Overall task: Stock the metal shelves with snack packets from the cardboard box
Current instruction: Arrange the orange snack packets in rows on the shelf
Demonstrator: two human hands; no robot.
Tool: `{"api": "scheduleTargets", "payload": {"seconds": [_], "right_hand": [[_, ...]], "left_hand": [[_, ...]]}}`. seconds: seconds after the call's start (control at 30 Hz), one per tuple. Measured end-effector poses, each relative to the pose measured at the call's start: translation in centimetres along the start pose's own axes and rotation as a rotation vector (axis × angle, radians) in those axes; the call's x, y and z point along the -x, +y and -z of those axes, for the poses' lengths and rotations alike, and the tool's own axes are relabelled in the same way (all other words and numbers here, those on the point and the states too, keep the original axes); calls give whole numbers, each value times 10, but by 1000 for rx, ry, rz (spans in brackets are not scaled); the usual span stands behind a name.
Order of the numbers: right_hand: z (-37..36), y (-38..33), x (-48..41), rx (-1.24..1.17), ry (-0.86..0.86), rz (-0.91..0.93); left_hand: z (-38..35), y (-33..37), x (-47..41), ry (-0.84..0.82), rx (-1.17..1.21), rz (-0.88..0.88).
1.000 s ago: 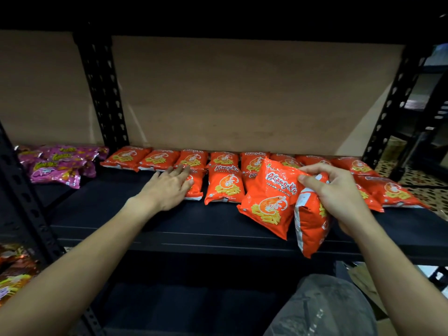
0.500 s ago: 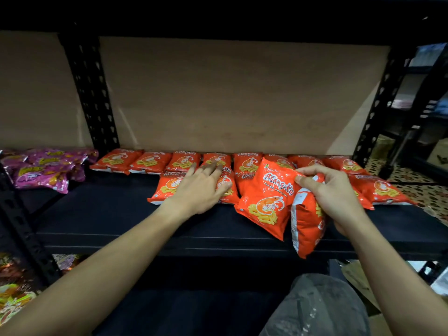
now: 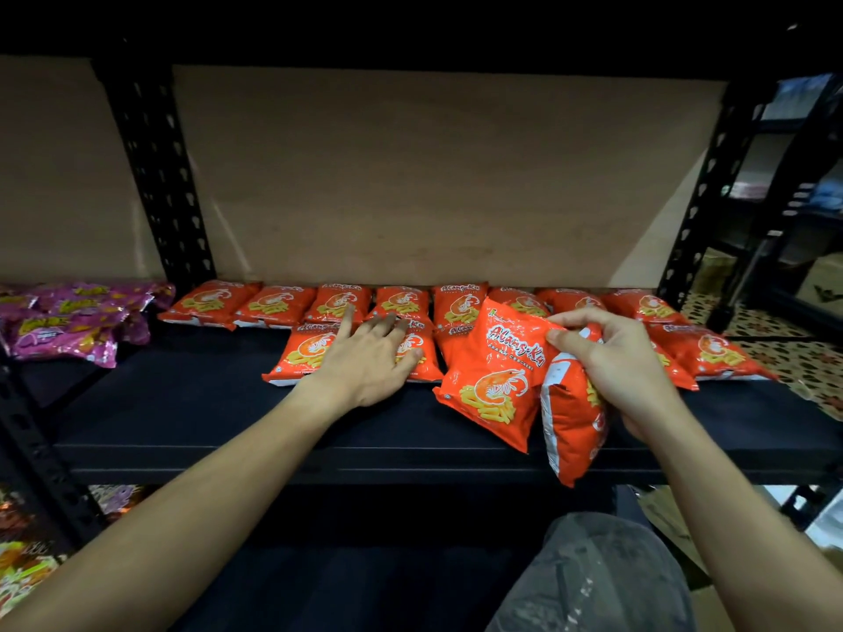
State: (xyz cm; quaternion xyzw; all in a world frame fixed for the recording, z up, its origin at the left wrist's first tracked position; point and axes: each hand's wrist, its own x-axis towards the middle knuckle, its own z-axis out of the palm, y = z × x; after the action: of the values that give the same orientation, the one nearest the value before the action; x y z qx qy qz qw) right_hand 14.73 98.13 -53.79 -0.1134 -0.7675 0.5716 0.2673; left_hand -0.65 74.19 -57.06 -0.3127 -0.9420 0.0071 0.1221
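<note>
Fingers (image 3: 383, 328) of left hand (image 3: 369, 362) spread flat on glossy packets (image 3: 301, 353), right hand (image 3: 611, 358) pinching two crinkly orange pouches (image 3: 492, 380)

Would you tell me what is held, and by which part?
The right hand pinches two orange prawn-cracker packets by their top edges; the left hand holds nothing.

A small shop or its stockroom, by the look of it; a black metal shelf (image 3: 219, 426) with slotted steel uprights (image 3: 155, 175) carries identical orange prawn-cracker packets (image 3: 278, 305) laid in neat rows; shiny purple snack packets (image 3: 68, 326) fill the next bay to the left; more bright packets (image 3: 20, 570) sit on the shelf below; another dark rack (image 3: 787, 212) stands to the right on patterned floor tiles (image 3: 814, 369).
</note>
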Motion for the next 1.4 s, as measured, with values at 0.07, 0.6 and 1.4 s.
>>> {"api": "scheduleTargets", "payload": {"seconds": [0.07,0.6,1.4], "right_hand": [[-1,-1,1,5,1,6],[-21,-18,7,-64,-97,1],[-80,-23,1,-129,-40,-93]], "left_hand": [[-1,1,-1,-2,16,11],[35,30,52,214,1006,12],[7,-162,83,518,1197,688]]}}
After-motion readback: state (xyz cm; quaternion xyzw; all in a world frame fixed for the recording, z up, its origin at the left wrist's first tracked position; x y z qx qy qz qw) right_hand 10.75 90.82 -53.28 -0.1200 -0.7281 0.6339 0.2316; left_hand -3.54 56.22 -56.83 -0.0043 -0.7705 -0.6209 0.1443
